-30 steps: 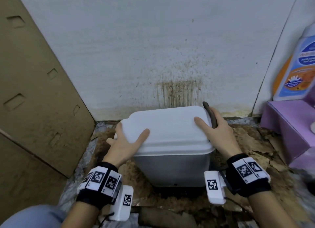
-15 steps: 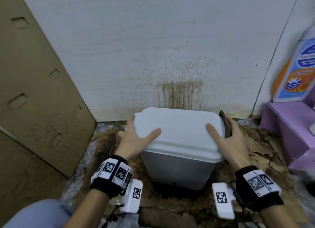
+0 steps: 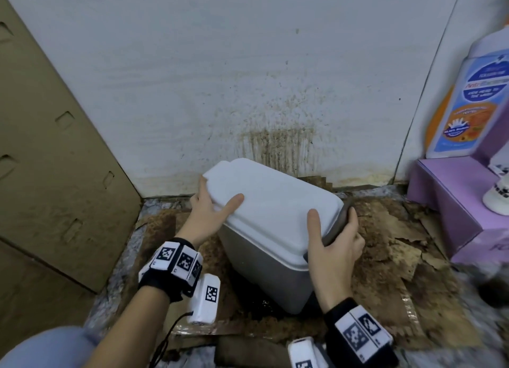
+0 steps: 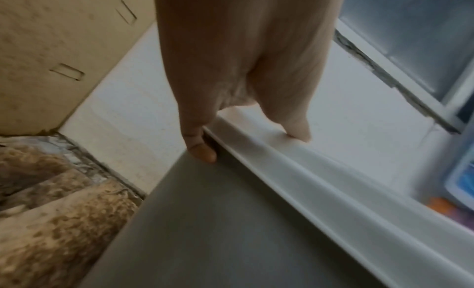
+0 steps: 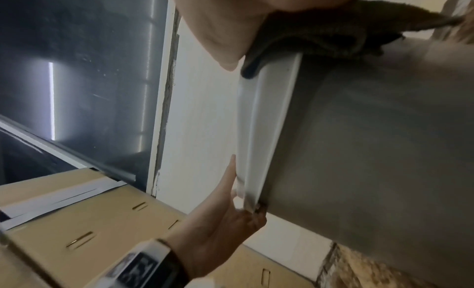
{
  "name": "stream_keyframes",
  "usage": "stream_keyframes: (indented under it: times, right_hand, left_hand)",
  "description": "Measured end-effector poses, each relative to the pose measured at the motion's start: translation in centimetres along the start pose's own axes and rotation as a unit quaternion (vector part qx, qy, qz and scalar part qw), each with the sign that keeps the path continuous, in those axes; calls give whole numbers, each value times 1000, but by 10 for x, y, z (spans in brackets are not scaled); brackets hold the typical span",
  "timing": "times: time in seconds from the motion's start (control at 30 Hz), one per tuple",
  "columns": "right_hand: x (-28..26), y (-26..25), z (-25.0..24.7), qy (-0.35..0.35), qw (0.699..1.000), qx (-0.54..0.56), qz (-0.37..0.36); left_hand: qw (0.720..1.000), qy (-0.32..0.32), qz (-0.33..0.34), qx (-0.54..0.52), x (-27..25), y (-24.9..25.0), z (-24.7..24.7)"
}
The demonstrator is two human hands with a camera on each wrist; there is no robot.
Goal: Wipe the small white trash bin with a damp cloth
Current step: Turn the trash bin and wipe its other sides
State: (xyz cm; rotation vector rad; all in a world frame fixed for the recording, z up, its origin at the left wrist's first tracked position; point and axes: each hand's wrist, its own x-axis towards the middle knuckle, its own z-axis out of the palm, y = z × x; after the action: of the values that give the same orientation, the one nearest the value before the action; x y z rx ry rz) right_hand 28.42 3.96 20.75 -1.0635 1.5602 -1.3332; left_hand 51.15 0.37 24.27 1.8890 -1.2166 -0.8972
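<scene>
The small trash bin has a white lid (image 3: pixel 275 210) and a grey body (image 3: pixel 264 271), and stands skewed to the stained wall. My left hand (image 3: pixel 209 216) grips the lid's far left corner, thumb on top and fingers under the rim (image 4: pixel 307 170). My right hand (image 3: pixel 336 243) holds the near right corner with a dark grey cloth (image 3: pixel 340 221) pressed between palm and lid edge. The right wrist view shows the cloth (image 5: pixel 320 32) folded over the rim (image 5: pixel 266 120), with the left hand (image 5: pixel 220 221) at the far end.
A large cardboard sheet (image 3: pixel 55 161) leans at the left. The white wall (image 3: pixel 275 144) behind the bin bears brown streaks. A purple box (image 3: pixel 454 202) carrying a detergent bottle (image 3: pixel 468 106) stands at the right. Torn, dirty cardboard (image 3: pixel 399 243) covers the floor.
Both hands have turned the bin clockwise, its right end swinging towards me and its left end towards the wall. The grips on lid and cloth are unchanged.
</scene>
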Motion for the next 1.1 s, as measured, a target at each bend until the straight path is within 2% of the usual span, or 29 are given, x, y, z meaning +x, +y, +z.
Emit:
stream_keyframes:
  times: [0.07, 0.17, 0.23, 0.3, 0.37, 0.5, 0.57, 0.67, 0.8, 0.9, 1.1]
  right_hand:
    - [11, -1, -4, -10, 1000, -1, 0]
    - [31, 0, -10, -21, 1000, -11, 4]
    - [49, 0, -16, -31, 1000, -6, -3]
    - [66, 0, -22, -67, 998, 10, -16]
    - [82, -4, -28, -135, 990, 24, -16]
    - [99, -5, -34, -260, 965, -17, -36]
    - [101, -7, -34, -284, 957, -36, -46]
    - [99, -10, -33, -298, 952, -32, -60]
    - [94, -7, -32, -276, 958, -21, -80]
    - [84, -6, -31, -239, 966, -11, -97]
    - [45, 2, -17, -82, 994, 13, -69]
  left_hand:
    - [999, 29, -25, -28, -6, -1, 11]
    - [988, 75, -105, -88, -20, -6, 24]
    - [979, 84, -117, -142, -36, -2, 33]
    - [971, 77, -115, -196, -48, -2, 45]
    - [961, 58, -104, -248, -53, -11, 56]
    - [947, -35, -116, -296, -59, -23, 70]
    - [949, -25, -87, -303, -62, -23, 76]
    - [958, 33, -10, -286, -65, -18, 80]
    - [957, 47, 32, -286, -69, -13, 79]
    - [957, 29, 29, -287, -65, -11, 69]
    - [971, -49, 48, -229, -42, -1, 37]
